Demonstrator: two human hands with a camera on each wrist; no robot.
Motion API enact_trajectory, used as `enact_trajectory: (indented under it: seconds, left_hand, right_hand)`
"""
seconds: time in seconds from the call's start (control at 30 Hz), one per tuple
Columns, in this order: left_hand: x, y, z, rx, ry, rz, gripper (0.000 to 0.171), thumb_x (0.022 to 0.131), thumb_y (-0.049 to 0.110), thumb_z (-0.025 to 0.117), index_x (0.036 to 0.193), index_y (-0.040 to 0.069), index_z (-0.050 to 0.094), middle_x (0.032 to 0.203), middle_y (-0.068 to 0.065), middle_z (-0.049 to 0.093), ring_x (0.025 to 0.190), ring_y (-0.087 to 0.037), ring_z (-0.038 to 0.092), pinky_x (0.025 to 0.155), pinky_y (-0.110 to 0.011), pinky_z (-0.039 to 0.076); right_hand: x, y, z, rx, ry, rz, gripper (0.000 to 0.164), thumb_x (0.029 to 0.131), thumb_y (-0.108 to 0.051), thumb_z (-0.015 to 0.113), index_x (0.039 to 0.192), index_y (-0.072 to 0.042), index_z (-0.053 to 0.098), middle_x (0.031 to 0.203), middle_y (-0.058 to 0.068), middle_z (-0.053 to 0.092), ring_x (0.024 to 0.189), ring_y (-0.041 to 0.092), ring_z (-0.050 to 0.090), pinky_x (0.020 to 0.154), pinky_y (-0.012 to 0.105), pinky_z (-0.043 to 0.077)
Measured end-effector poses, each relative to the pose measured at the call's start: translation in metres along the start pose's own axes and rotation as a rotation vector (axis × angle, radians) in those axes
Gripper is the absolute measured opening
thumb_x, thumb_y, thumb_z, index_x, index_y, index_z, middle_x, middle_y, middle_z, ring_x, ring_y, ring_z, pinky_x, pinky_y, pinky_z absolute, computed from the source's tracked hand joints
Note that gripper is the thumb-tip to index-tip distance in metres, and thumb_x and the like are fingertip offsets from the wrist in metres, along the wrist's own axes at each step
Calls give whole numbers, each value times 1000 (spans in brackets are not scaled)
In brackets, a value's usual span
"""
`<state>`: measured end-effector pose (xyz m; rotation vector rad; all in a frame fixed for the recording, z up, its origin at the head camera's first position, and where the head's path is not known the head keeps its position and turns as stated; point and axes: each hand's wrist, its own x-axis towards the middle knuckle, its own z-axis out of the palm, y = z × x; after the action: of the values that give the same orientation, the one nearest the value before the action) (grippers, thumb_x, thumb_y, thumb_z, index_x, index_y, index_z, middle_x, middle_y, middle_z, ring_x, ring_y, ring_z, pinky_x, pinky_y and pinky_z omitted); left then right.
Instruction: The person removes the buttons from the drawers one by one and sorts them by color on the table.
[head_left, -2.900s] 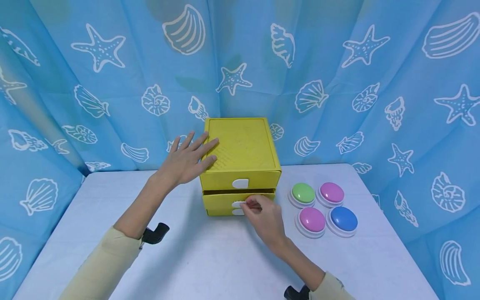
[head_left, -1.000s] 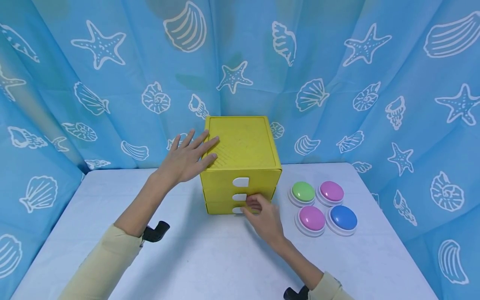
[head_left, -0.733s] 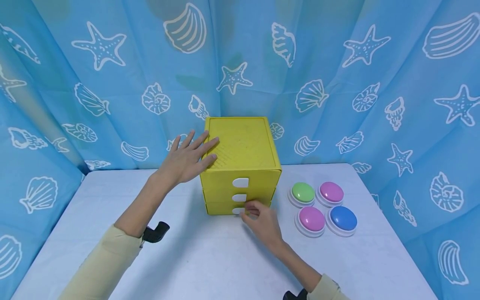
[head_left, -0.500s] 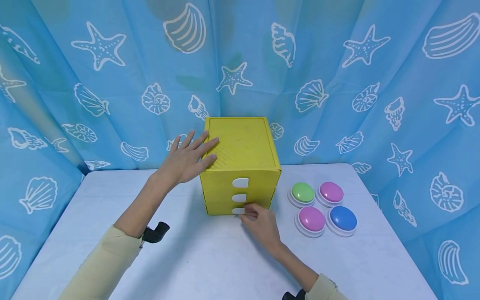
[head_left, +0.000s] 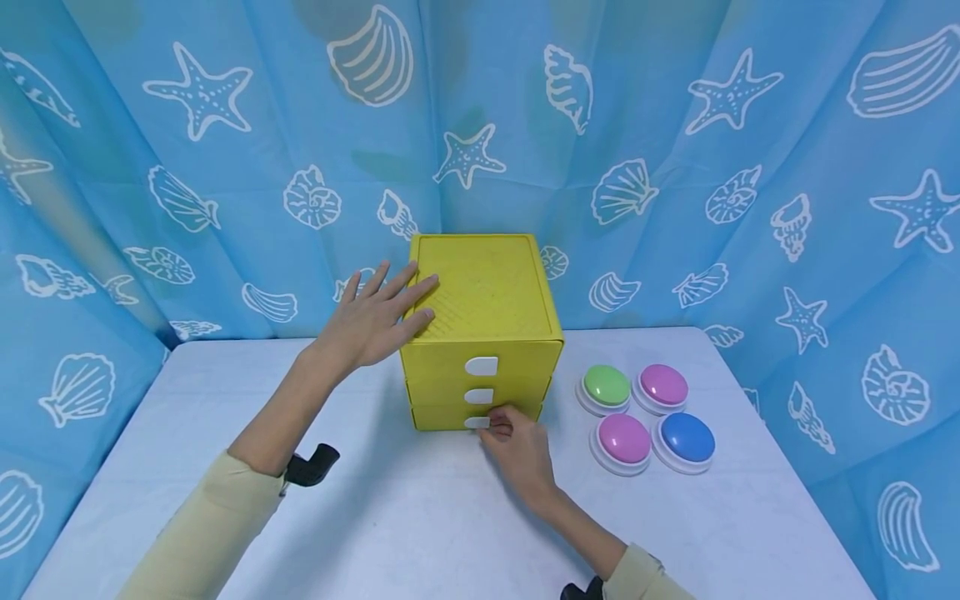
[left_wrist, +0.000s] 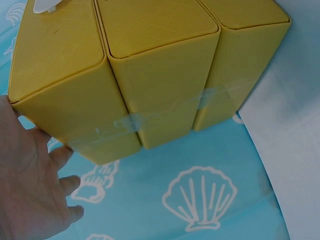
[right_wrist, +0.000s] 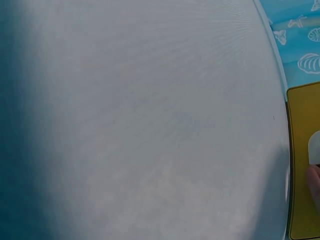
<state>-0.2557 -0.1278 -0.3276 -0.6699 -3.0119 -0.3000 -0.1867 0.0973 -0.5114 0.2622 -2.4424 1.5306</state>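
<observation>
A yellow drawer box (head_left: 491,287) with three drawers, one above another, stands at the back of the table. Each drawer front has a white tab handle: a top handle (head_left: 481,366), a middle handle (head_left: 478,396) and a bottom handle (head_left: 476,422). All three drawers look pushed in. My left hand (head_left: 367,325) rests with spread fingers on the box's top left edge; the left wrist view shows its fingers along the side. My right hand (head_left: 521,457) pinches the right end of the bottom handle. A fingertip (right_wrist: 314,180) meets that handle in the right wrist view.
Right of the box sit several round push buttons on white bases: a green button (head_left: 607,386), a pink button (head_left: 663,385), a nearer pink button (head_left: 625,439) and a blue button (head_left: 687,437). A blue shell-print curtain (head_left: 480,100) hangs behind the white table (head_left: 420,517).
The middle drawer, slightly out at first, has gone in flush. My right hand has left its handle and moved down to the bottom handle. My left hand has stayed put.
</observation>
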Motion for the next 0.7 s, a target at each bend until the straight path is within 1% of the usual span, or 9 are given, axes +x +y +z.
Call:
enact_trajectory:
  seconds: [0.23,0.37,0.7]
  left_hand:
    - [-1,-2,1,-4,-5,5,61,93,60,19,147,31,19,153,1,7,138,-29,-4,105,-52,-8]
    - [-1,-1,1,-9,-7,6,62,93,61,20,147,31,19,153,0,7,138,-30,-3,105,-52,-8]
    - [0,-1,0,10,-3,6,62,93,61,20,148,31,18,153,0,7,138,-30,-3,106,-53,-7]
  right_hand:
    - [0,2,3,-54,48,-34,7,78,-13,73,81,-12,66,77,-6,66,71,2,64,63,21,51]
    - [1,4,5,-81,77,-44,7,78,-14,73,78,-16,66,74,-10,65,68,1,63,62,20,51]
    - [2,5,3,-104,71,-35,9,79,-18,73,78,-17,65,74,-11,63,68,-1,61,62,20,50]
